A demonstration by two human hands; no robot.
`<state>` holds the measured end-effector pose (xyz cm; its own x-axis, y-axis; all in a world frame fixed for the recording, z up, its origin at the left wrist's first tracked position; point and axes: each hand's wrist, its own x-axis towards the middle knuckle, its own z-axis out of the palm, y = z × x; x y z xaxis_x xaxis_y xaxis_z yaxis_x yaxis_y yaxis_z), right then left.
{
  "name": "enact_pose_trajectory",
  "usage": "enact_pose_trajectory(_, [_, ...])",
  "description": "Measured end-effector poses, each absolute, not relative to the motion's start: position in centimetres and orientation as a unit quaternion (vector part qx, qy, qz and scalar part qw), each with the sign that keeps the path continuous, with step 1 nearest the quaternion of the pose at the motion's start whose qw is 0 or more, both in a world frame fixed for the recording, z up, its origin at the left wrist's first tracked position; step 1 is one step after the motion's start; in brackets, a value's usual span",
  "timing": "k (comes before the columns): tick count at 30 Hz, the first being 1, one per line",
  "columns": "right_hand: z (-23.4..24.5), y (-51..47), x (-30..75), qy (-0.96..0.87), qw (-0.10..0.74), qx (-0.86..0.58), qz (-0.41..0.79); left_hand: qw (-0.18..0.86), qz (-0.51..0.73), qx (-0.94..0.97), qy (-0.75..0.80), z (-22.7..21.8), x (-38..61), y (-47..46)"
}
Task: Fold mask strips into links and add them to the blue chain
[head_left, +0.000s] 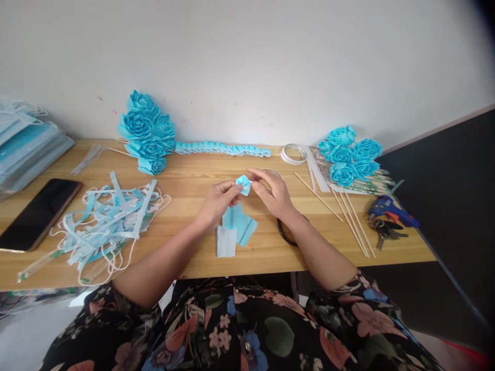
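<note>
A small folded light-blue piece (243,184) is pinched between my left hand (217,204) and my right hand (273,193), just above the wooden table (193,180). Both hands have their fingertips closed on it. Below the hands lie a few flat blue mask pieces (235,231). A black ring-shaped thing (286,234) shows partly under my right wrist.
At left lie a heap of cut mask strips and ear loops (104,221), a black phone (38,212) and a stack of masks (27,141). Blue roses (147,133) and a folded strip (222,149) lie at the back. At right: tape roll (294,153), more roses (350,154), wooden sticks (351,219), glue gun (390,208), keys (386,231).
</note>
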<state>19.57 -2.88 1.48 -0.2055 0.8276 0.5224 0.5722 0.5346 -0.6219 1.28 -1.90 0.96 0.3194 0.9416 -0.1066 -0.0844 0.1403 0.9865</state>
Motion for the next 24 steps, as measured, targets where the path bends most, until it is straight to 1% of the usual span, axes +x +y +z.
enact_pose_trajectory(9, [1.38, -3.07, 19.45, -0.73, 0.463, -0.485, 0.133, 0.637, 0.42, 0.502, 0.407, 1.21, 1.27, -2.11])
enact_pose_trajectory(18, [1.42, -2.91, 19.31, -0.742, 0.476, -0.459, 0.107, 0.632, 0.429, 0.494, 0.415, 1.09, 1.33, -1.91])
enact_pose_trajectory(24, [1.22, -2.89, 19.3, -0.74, 0.474, -0.464, 0.111, 0.63, 0.422, 0.499, 0.418, 1.12, 1.32, -1.94])
